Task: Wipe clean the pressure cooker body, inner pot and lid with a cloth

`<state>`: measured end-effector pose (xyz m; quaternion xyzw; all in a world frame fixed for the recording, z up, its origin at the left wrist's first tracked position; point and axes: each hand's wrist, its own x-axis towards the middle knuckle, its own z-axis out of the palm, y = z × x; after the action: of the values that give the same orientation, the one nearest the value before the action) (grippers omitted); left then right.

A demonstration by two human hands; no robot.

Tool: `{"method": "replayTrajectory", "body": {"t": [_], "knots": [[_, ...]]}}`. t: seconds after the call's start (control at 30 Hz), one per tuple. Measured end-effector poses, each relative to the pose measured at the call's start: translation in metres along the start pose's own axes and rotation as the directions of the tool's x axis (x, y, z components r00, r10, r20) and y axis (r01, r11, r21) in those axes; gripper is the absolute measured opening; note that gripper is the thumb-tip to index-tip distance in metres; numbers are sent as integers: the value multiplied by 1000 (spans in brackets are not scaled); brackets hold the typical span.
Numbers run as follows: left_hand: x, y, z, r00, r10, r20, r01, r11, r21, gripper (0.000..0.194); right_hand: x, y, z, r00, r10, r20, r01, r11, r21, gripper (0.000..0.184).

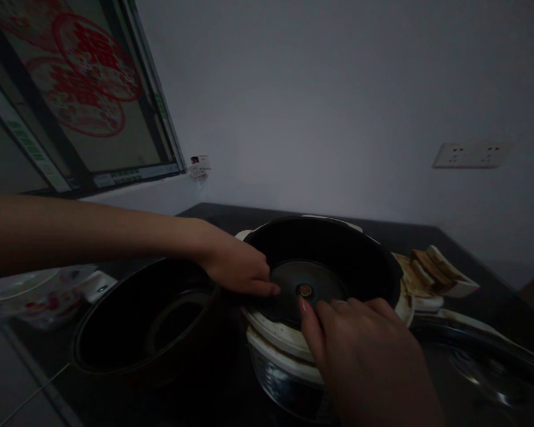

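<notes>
An electric cooker (289, 379) with a pale, stained rim stands in front of me, its lid off. Inside its dark cavity a round heating plate (323, 276) shows, with a brownish button at the centre. My left hand (238, 264) reaches across from the left and is closed at the cooker's left rim; what lies under the fingers is hidden. My right hand (360, 344), a ring on one finger, is curled over the near right rim, thumb towards the inside. Left of the cooker sits a dark inner pot (146, 362), with no contents visible in it.
A plastic bag with a pale bowl (40, 296) lies at the far left. On the right are a stained, pale holder (440, 276), a dark curved handle (480, 341) and a shiny, lid-like thing (485, 373). Wall sockets (471, 155) and a window (129, 142) are behind.
</notes>
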<state>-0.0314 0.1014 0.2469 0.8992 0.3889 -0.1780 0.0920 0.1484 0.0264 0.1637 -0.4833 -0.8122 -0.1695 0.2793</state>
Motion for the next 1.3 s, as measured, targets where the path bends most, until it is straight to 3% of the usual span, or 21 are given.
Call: {"method": "replayTrajectory", "body": {"t": [0.1, 0.23, 0.33, 0.43, 0.57, 0.7, 0.8, 0.97, 1.13, 1.3], "knots": [[-7, 15, 12, 991, 136, 15, -136, 989, 51, 47, -2, 4, 1, 999, -31, 43, 30, 999, 18, 31], [-10, 37, 29, 969, 106, -223, -103, 994, 26, 38, -3, 7, -1, 995, -73, 65, 73, 997, 0, 29], [-9, 43, 37, 945, 130, -300, -135, 991, 2, 33, -3, 7, -3, 995, -75, 67, 79, 996, -53, 23], [-10, 32, 40, 922, 228, -313, -214, 974, 79, 31, -1, 6, -5, 994, -79, 80, 86, 993, -83, 20], [-13, -6, 36, 908, 358, -219, -343, 933, 104, 35, 1, 5, -7, 992, -68, 108, 78, 993, -93, 22], [-7, -47, 24, 924, 378, -56, -378, 926, 17, 35, 3, 3, -9, 993, -52, 106, 61, 995, -83, 26], [3, -67, 17, 927, 374, -33, -373, 927, 39, 37, 3, 0, -10, 995, -33, 94, 40, 996, -74, 24], [0, -59, 14, 927, 368, -75, -361, 928, 91, 38, 3, -3, -10, 997, -15, 80, 24, 994, -109, 22], [-23, -37, 25, 914, 381, -138, -394, 915, -88, 31, 3, -1, -9, 996, -82, 37, 87, 984, -156, 25], [-24, -43, 37, 908, 347, -236, -361, 932, -18, 28, 1, 0, -8, 996, -93, -3, 92, 981, -173, 27]]}}
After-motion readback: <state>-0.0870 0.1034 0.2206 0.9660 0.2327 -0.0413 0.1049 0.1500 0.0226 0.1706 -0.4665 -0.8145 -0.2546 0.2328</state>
